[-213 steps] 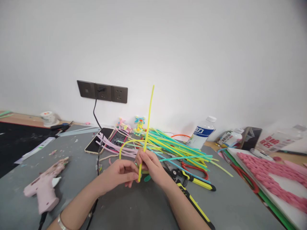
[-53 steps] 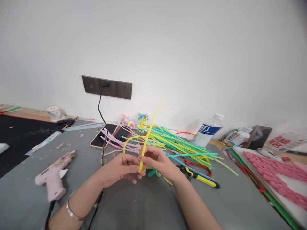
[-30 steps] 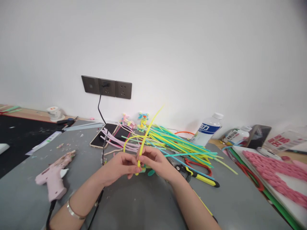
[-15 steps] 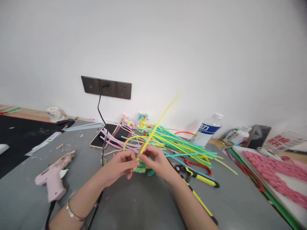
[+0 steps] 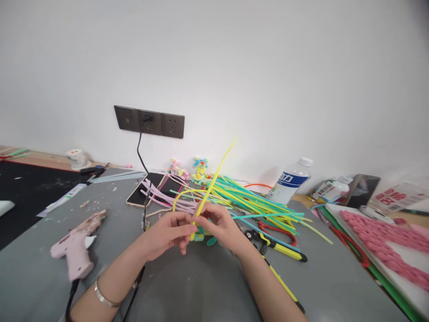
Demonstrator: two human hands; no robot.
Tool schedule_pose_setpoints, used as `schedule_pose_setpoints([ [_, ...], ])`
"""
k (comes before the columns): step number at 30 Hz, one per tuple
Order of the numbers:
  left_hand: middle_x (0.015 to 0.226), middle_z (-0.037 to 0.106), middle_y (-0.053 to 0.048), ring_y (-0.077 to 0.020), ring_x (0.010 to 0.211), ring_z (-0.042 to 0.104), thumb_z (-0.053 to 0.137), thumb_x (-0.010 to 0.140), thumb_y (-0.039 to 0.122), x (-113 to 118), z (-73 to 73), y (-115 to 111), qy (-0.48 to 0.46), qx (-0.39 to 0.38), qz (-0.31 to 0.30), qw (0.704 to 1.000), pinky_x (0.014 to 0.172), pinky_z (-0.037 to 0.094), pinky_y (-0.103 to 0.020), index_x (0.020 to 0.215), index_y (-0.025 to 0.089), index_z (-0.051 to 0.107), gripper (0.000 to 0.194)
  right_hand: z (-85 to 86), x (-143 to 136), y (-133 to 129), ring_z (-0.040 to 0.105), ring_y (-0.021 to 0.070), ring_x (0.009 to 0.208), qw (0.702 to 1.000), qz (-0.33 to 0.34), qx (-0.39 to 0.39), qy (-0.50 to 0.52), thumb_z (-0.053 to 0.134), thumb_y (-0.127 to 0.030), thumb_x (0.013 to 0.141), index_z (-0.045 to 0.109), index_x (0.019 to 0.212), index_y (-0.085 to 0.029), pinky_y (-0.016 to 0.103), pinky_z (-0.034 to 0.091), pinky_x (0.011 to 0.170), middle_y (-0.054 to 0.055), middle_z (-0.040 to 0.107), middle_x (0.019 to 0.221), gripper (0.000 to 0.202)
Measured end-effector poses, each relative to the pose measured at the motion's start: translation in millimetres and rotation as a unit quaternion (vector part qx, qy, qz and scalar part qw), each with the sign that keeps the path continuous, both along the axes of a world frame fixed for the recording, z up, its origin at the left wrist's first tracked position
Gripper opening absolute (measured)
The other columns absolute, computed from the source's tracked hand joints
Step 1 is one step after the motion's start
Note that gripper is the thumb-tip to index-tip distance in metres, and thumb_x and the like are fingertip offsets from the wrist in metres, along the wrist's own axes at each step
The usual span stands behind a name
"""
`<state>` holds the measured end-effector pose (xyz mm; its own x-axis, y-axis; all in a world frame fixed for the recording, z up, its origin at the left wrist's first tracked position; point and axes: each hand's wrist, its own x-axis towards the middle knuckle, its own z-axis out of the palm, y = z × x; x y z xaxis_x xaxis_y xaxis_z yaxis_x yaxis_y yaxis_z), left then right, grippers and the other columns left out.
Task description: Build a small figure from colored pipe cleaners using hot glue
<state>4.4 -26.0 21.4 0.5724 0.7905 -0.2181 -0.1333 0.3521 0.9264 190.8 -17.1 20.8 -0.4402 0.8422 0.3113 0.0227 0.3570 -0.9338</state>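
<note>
Between both hands a yellow pipe cleaner (image 5: 214,184) stands upright, leaning right, with its short lower end showing below the fingers. My left hand (image 5: 170,235) pinches it near the bottom with thumb and forefinger. Just above and to the right, my right hand (image 5: 219,223) is closed on the same stem. Behind the fingers is a green piece (image 5: 199,234), partly hidden. A loose pile of yellow and teal pipe cleaners (image 5: 254,199) lies beyond my hands, with lilac pipe cleaners (image 5: 164,197) on the left.
A pink glue gun (image 5: 75,250) lies on the left of the grey table. Yellow-black pliers (image 5: 281,250) and red-handled scissors (image 5: 281,235) lie to the right. A bottle (image 5: 290,181), a phone (image 5: 142,192) and two small figures (image 5: 200,171) are at the back. A black cord (image 5: 145,214) crosses the table.
The upper tip of the yellow pipe cleaner has swung left and slightly down. More of its lower end shows beneath my fingers. Both hands stay in nearly the same place.
</note>
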Motion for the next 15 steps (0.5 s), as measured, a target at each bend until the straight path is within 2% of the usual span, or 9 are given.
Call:
schedule_pose_setpoints([
  [2, 0.057, 0.058, 0.003, -0.0064, 0.045, 0.05, 0.083, 0.072, 0.041, -0.3, 0.5, -0.7, -0.009, -0.007, 0.001, 1.0, 0.045, 0.05, -0.019, 0.075, 0.015, 0.061, 0.034, -1.1, -1.5, -0.6, 0.052, 0.0145, 0.07, 1.0, 0.0, -0.01, 0.0, 0.063, -0.039, 0.092, 0.064, 0.083, -0.019, 0.027, 0.042, 0.065, 0.0, 0.058, 0.075, 0.023],
  [6, 0.054, 0.058, 0.004, -0.0061, 0.044, 0.05, 0.083, 0.073, 0.038, -0.8, 2.8, -1.7, -0.025, -0.012, 0.018, 0.999, 0.043, 0.048, -0.017, 0.071, 0.016, 0.055, 0.036, -2.4, -6.1, -3.6, 0.053, 0.015, 0.072, 1.0, -0.017, -0.003, 0.016, 0.061, -0.037, 0.093, 0.06, 0.089, -0.021, 0.028, 0.043, 0.068, 0.001, 0.059, 0.082, 0.017],
  [15, 0.061, 0.065, 0.002, -0.0074, 0.05, 0.059, 0.08, 0.079, 0.036, -1.0, 3.1, -2.9, -0.087, 0.003, 0.056, 0.995, 0.051, 0.052, -0.018, 0.07, 0.016, 0.053, 0.035, 6.5, -5.4, -6.8, 0.058, 0.0191, 0.083, 0.998, -0.03, 0.039, 0.036, 0.062, -0.032, 0.093, 0.061, 0.085, -0.022, 0.032, 0.046, 0.074, 0.005, 0.061, 0.089, 0.013],
])
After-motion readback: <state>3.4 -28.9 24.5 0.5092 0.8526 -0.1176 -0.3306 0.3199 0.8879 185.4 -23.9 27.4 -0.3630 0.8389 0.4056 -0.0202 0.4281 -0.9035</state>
